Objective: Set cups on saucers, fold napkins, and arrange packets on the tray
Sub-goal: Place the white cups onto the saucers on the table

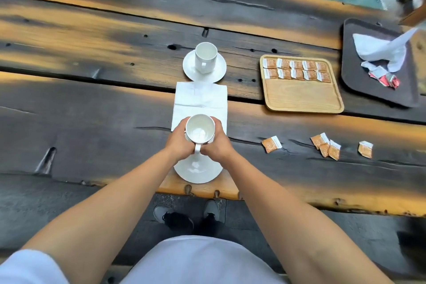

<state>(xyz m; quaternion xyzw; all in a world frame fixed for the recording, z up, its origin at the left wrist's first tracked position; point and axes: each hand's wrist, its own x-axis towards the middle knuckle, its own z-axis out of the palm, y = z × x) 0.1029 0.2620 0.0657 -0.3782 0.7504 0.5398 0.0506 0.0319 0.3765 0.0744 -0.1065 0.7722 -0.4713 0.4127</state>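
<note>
The dark plank table [92, 122] ended just behind my hands. My left hand [179, 143] and right hand [215, 146] both clasped the cup [200, 128] above the saucer [198, 172]. Risk: an off-centre landing could tip that saucer over the near edge. Loose packets [325, 145] lay well right; room left was open.

a white cup [200, 128] is held by both hands, left [178, 142] and right [216, 144], above a saucer [198, 172] at the tabletop [92, 122] edge; ten packets [297, 69] are lined on the wooden tray [302, 97].
</note>
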